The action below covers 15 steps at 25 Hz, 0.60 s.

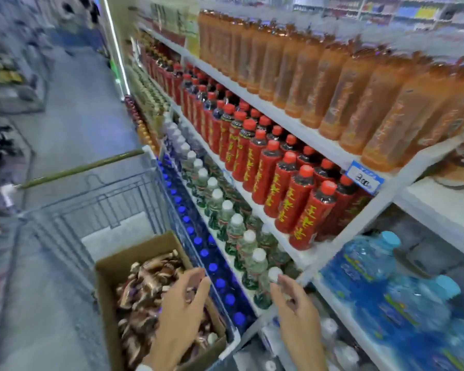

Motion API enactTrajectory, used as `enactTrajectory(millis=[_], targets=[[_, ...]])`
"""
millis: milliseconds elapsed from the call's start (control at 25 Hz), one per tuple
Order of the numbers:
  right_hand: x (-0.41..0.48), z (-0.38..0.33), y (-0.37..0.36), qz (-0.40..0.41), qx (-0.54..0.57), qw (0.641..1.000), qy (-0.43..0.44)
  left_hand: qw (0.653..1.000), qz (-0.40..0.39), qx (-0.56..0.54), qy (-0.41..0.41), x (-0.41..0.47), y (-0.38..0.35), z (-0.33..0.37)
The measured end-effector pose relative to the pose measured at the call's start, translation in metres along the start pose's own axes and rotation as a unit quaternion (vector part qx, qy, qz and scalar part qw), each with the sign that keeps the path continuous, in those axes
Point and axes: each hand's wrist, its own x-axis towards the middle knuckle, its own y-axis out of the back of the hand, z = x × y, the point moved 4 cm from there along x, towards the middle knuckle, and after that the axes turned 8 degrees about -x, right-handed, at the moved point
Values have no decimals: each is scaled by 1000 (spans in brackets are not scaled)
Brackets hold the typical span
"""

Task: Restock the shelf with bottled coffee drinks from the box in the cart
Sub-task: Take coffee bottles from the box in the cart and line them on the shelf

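A cardboard box (110,279) sits in the wire shopping cart (97,210) at the lower left, filled with several brown bottled coffee drinks (145,287) lying in a jumble. My left hand (180,314) hovers over the box's right side, fingers spread and relaxed, gripping nothing. My right hand (295,314) is raised between the cart and the shelf (314,145), fingers loosely open and empty, close to a white-capped bottle (273,274). The frame is motion-blurred.
The shelf on the right holds rows of orange tea bottles (332,76), red-labelled bottles (284,183), white-capped green bottles (225,210), blue-capped bottles (198,242) and big blue water jugs (373,263). A price tag (364,178) hangs on the shelf edge. The aisle floor (73,116) runs left.
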Motion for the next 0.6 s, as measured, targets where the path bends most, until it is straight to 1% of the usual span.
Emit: enactTrajectory(millis=[80,160,240,360,480,600], targets=[[3,12,-44,-60,-25,997,-33,997,68,-6,42,-11,41,-34],[1,25,-78,-105,-36,992,-60,990,116,10,84,-24,73,-66],[-3,37,-111,-146,-55,985,-69,979,151,20,137,-34,102,-101],[-12,57,-145,-178,-102,975,-80,959,194,16,206,-44,129,-152],[-19,73,-172,-189,-147,966,-96,937,218,4,272,-36,143,-198],[-23,89,-195,-231,-197,946,-116,919,201,11,339,-12,142,-243]])
